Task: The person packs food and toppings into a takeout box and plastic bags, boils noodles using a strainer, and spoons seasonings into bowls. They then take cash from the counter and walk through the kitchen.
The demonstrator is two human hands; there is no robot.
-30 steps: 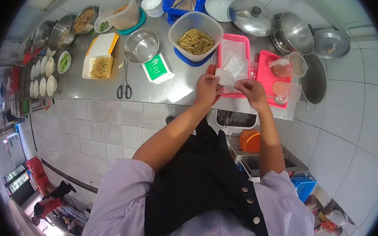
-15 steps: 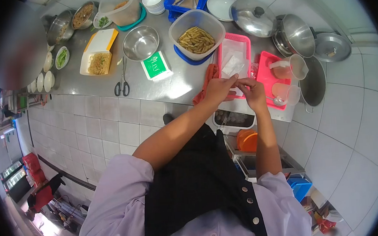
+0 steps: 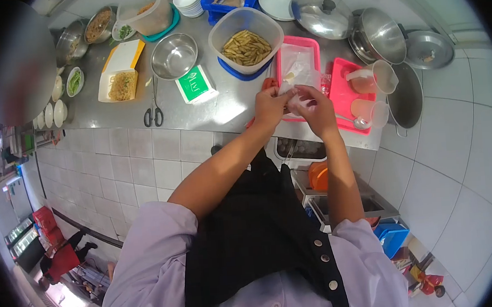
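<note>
My left hand point(image 3: 270, 107) and my right hand point(image 3: 317, 112) meet over the near end of a pink basket point(image 3: 299, 39). Between their fingertips is a small, thin, whitish plastic bag point(image 3: 296, 102), pinched from both sides. More clear plastic bags point(image 3: 298, 60) lie in the basket beyond my fingers. An orange-red cloth point(image 3: 268, 83) lies just left of the basket, partly behind my left hand. Further back stands a clear plastic tub point(image 3: 274, 30) of small greenish-brown pickled pieces point(image 3: 246, 48). My fingers hide part of the bag.
To the right, a pink tray point(image 3: 341, 90) holds plastic jugs point(image 3: 386, 78) and a spoon point(image 3: 361, 123). Leftward are a green-and-white box point(image 3: 194, 84), a steel bowl point(image 3: 174, 56), black-handled scissors point(image 3: 153, 115) and an open carton of noodles point(image 3: 121, 87). Pots point(image 3: 384, 35) stand at the right.
Both hands have shifted slightly left, and the whitish plastic bag now shows between the fingers. The camera view has shifted a little. A person in red shows more clearly at the far lower left.
</note>
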